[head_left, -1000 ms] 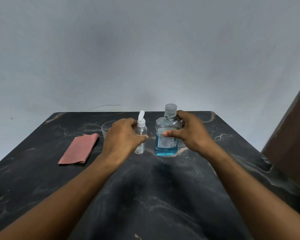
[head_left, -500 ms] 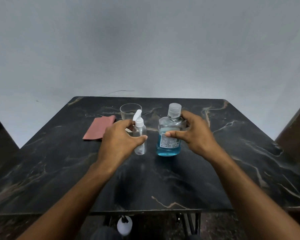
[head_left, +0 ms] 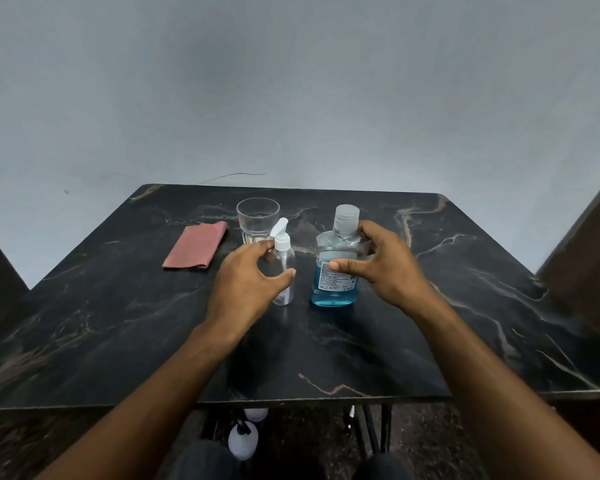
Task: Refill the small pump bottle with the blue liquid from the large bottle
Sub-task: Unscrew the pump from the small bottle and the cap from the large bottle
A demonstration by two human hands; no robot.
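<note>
You have one view only, worn on your head, looking forward and down across the dark marble table (head_left: pixel 326 358) toward the grey wall (head_left: pixel 291 81). It sits close above the near table edge, wide enough to take in both forearms and the whole tabletop.

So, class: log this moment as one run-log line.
left hand: around clear small pump bottle | right hand: around large blue-liquid bottle | both upright on black marble table, caps on | pour: not started
</note>
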